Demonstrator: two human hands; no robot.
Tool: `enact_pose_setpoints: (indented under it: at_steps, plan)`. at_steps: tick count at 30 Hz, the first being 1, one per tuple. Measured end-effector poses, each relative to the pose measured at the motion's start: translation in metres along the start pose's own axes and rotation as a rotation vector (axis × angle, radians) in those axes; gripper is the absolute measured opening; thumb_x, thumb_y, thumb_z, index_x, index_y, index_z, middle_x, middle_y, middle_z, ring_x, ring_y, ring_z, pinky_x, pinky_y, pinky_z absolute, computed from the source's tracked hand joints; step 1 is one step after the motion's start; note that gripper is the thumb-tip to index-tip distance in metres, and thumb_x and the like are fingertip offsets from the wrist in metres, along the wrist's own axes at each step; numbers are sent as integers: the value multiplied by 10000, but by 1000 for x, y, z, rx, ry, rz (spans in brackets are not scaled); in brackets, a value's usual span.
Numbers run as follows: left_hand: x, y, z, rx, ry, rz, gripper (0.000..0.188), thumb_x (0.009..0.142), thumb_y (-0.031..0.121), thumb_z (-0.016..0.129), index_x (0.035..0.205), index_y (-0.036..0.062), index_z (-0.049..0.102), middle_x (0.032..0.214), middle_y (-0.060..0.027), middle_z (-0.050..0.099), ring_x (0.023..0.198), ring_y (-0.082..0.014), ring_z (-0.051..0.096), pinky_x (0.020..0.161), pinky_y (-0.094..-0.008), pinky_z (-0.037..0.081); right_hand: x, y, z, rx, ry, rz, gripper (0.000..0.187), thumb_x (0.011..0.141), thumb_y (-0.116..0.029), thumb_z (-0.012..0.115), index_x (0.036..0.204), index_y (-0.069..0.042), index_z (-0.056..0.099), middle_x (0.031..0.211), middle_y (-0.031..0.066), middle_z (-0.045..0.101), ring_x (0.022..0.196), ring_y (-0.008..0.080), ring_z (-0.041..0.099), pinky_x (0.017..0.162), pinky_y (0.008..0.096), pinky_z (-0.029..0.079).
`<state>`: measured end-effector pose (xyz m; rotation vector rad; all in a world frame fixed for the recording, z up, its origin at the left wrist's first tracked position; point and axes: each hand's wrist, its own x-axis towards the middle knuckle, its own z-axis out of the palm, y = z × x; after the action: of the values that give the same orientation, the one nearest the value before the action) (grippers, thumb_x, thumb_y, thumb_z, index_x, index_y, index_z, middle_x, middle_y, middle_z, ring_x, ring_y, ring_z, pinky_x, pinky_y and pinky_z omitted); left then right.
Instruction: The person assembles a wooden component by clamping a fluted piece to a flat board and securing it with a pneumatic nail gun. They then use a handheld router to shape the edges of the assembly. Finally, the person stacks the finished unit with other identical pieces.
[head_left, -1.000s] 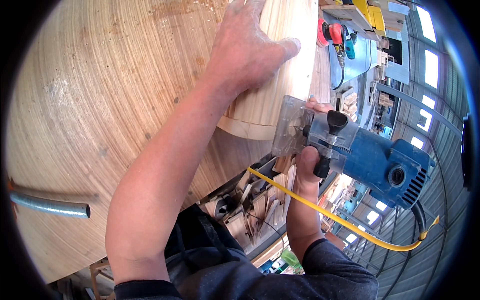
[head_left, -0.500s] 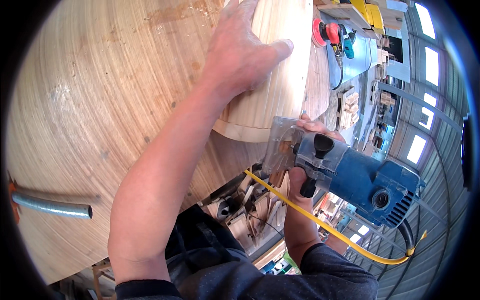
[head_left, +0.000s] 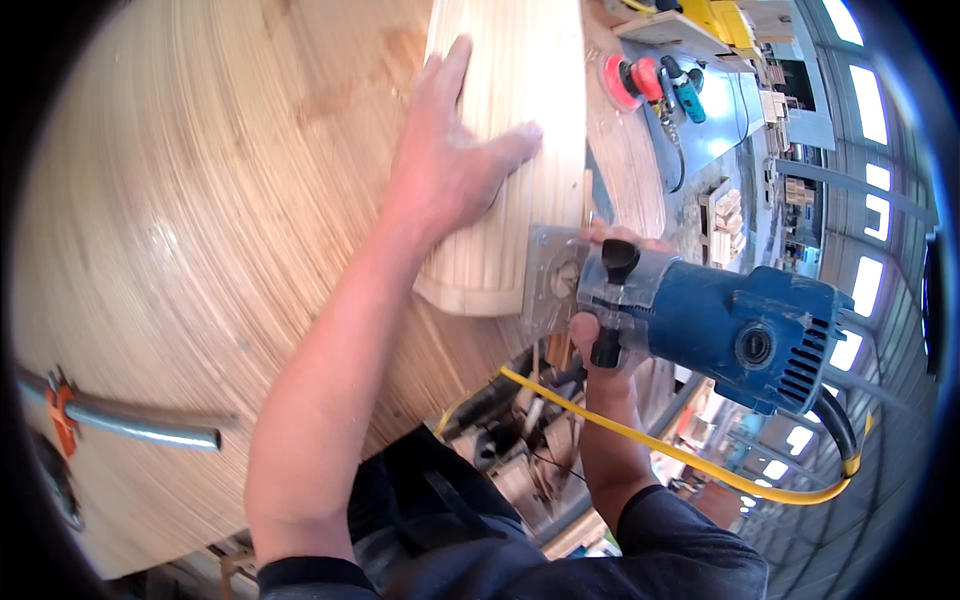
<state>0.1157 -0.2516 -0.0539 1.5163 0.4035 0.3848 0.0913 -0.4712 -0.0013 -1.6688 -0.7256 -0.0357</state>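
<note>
A pale wooden board [head_left: 500, 260] with a rounded near end and long grooves lies on the large wooden table [head_left: 200, 200]. Flat on the board rests my left hand [head_left: 445, 170], thumb and fingers spread. My right hand [head_left: 587, 335] is wrapped round the front of a blue trim router [head_left: 705, 315], its thumb showing below and fingers above. The router is tipped on its side. Its clear base plate [head_left: 550, 280] sits against the board's right edge near the rounded corner. Whether the bit touches the wood cannot be made out.
A yellow hose [head_left: 660, 455] loops from the router's cord toward the table edge. At the left lies a grey tube [head_left: 150, 430] with an orange clamp [head_left: 62, 412]. A red-padded sander [head_left: 620, 82] and a teal tool [head_left: 685, 92] lie far right. Wood offcuts [head_left: 535, 440] fill the space below.
The view has shifted, bringing the orange clamp further in at the left. The board, my left hand and the router's base sit slightly further left in the picture. Both hands keep their hold.
</note>
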Motion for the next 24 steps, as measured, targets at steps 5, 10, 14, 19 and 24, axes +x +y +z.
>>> enact_pose_setpoints:
  at_steps: [5,10,14,19,24]
  plan:
    - [5,11,0,-7,-34,-26,1055,772,315,820,1589,-74,278,1624,-303,318,1535,-396,304,1272,-441,236,48,-18,-20,-232,-19,-59,922,780,-519,890,1390,-21,411,1238,118,617,1172,265,615,1146,512,435]
    - [7,14,1,16,-53,-54,1046,778,252,819,1590,-75,248,1619,-293,309,1530,-401,296,1271,-456,233,120,-4,-25,-232,50,-103,793,730,-269,930,1361,-38,508,1224,88,630,1130,230,634,1025,415,510]
    - [6,13,-2,39,-110,-90,1060,777,156,820,1590,-53,173,1609,-280,288,1497,-375,329,1248,-462,274,195,27,-24,-432,23,-103,542,752,-180,871,1221,-37,640,1166,57,678,1047,182,656,942,364,520]
    - [39,12,-6,52,-140,5,1141,747,71,826,1589,-7,60,1553,-252,364,1426,-330,434,1211,-454,347,253,70,-1,-355,111,95,415,773,-40,793,1172,-5,688,1208,63,722,1041,153,678,955,334,530]
    - [65,12,-16,-80,-295,-110,1252,721,140,837,1634,-22,-5,1664,-279,145,1540,-382,222,1255,-474,221,268,92,10,-406,53,108,425,751,-59,826,1154,-19,695,1132,34,718,1017,141,679,913,310,539]
